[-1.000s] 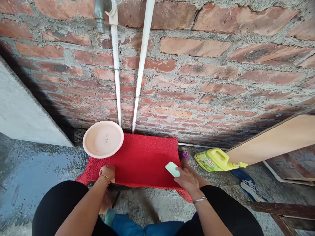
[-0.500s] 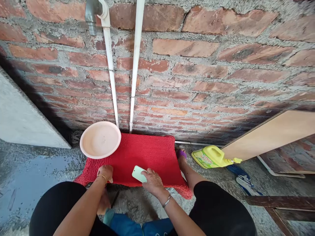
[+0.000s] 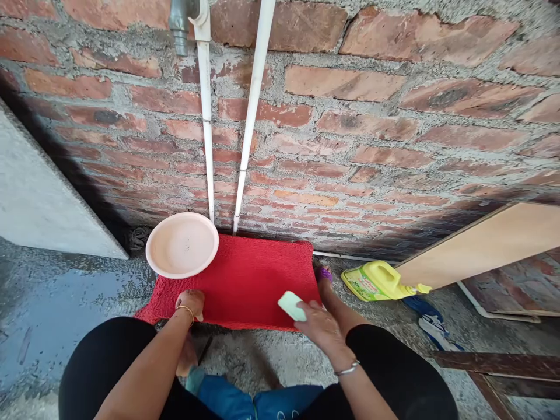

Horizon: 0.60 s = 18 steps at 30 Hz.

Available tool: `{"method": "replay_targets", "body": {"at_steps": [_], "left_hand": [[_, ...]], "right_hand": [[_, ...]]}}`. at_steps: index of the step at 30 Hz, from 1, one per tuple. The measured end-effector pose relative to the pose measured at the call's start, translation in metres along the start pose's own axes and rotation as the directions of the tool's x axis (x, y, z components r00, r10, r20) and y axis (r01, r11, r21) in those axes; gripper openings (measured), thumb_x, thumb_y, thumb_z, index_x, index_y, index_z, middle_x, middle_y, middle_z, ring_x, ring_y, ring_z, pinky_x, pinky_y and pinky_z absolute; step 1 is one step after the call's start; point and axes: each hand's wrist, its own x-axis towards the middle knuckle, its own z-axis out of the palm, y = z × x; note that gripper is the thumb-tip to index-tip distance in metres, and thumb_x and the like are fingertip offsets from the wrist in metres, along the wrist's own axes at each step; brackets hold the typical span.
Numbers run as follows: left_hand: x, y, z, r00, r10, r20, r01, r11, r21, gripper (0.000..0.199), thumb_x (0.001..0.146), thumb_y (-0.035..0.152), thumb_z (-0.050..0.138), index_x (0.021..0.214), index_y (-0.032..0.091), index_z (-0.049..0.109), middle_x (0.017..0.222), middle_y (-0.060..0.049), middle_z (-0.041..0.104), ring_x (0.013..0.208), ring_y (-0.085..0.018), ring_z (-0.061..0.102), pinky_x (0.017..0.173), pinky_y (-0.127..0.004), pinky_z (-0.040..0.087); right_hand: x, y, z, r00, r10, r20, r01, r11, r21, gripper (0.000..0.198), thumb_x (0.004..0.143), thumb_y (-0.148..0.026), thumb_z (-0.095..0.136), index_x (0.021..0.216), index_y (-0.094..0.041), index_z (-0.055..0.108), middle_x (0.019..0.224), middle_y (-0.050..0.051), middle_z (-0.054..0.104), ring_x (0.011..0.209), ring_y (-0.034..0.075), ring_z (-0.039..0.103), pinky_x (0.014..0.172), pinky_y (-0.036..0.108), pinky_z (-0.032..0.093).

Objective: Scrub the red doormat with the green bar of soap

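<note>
A red textured mat (image 3: 258, 274) lies spread in front of me, its front edge hanging down on the near side. My left hand (image 3: 191, 303) is closed at the mat's front left edge, gripping the cloth there. In my right hand (image 3: 321, 326) is a pale green, rounded rectangular scrub brush (image 3: 290, 305), held by its near end over the mat's front right part. The brush's underside is hidden. A pale pink basin (image 3: 182, 245) sits on the mat's back left corner, with a few dark specks inside.
A brick wall (image 3: 345, 151) with white pipes (image 3: 251, 116) and a grey tap (image 3: 178, 29) stands behind the mat. A yellow detergent jug (image 3: 371, 281) lies at the right near a leaning board (image 3: 485, 239) and sandals (image 3: 433, 331). Wet floor (image 3: 65, 309) is at the left.
My right hand has moved to the right with the scrub brush, from the mat's front middle to its front right. My left hand stays at the mat's edge. The view has shifted slightly.
</note>
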Motion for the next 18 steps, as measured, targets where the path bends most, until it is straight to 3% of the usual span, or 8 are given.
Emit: {"method": "replay_targets", "body": {"at_steps": [4, 7, 10, 15, 18], "left_hand": [[-0.004, 0.000, -0.001, 1.000, -0.012, -0.002, 0.012, 1.000, 0.007, 0.057, 0.054, 0.017, 0.083, 0.111, 0.021, 0.078, 0.117, -0.019, 0.075, 0.099, -0.039, 0.073, 0.075, -0.053, 0.065], [-0.004, -0.001, -0.001, 1.000, -0.007, -0.008, 0.008, 1.000, 0.019, 0.058, 0.054, 0.019, 0.083, 0.112, 0.022, 0.077, 0.118, -0.018, 0.075, 0.099, -0.038, 0.073, 0.074, -0.052, 0.065], [-0.002, -0.001, 0.000, 1.000, -0.003, -0.004, 0.003, 1.000, 0.020, 0.056, 0.054, 0.021, 0.083, 0.110, 0.022, 0.078, 0.118, -0.018, 0.076, 0.098, -0.037, 0.074, 0.073, -0.051, 0.065], [-0.003, 0.003, -0.003, 1.000, -0.007, 0.026, 0.007, 1.000, 0.002, 0.060, 0.053, 0.020, 0.083, 0.113, 0.020, 0.077, 0.118, -0.019, 0.075, 0.097, -0.037, 0.074, 0.077, -0.055, 0.064], [-0.007, 0.006, -0.004, 1.000, -0.009, 0.016, 0.009, 1.000, 0.011, 0.059, 0.054, 0.021, 0.084, 0.113, 0.020, 0.077, 0.113, -0.019, 0.077, 0.097, -0.037, 0.074, 0.079, -0.055, 0.063]], "right_hand": [[-0.010, -0.058, 0.016, 0.962, -0.262, 0.082, 0.261, 0.965, 0.030, 0.054, 0.078, -0.020, 0.065, 0.131, -0.029, 0.064, 0.131, 0.010, 0.061, 0.120, 0.028, 0.058, 0.105, 0.039, 0.038], [-0.015, -0.073, 0.025, 0.933, -0.324, 0.153, 0.324, 0.946, 0.028, 0.068, 0.074, -0.015, 0.063, 0.140, -0.030, 0.058, 0.144, 0.012, 0.055, 0.131, 0.031, 0.052, 0.111, 0.044, 0.032], [-0.018, -0.044, 0.021, 0.960, -0.211, 0.185, 0.220, 0.975, -0.025, 0.074, 0.073, -0.012, 0.060, 0.145, -0.029, 0.054, 0.148, 0.013, 0.053, 0.135, 0.032, 0.049, 0.113, 0.044, 0.031], [-0.026, 0.027, -0.001, 0.987, 0.007, 0.159, 0.016, 0.989, -0.144, 0.066, 0.073, -0.011, 0.057, 0.137, -0.027, 0.063, 0.133, 0.013, 0.064, 0.121, 0.031, 0.061, 0.101, 0.039, 0.043], [-0.025, 0.034, -0.010, 0.994, 0.018, 0.108, -0.006, 0.993, -0.114, 0.060, 0.074, -0.016, 0.058, 0.133, -0.028, 0.066, 0.129, 0.012, 0.066, 0.118, 0.030, 0.063, 0.097, 0.037, 0.046]]}}
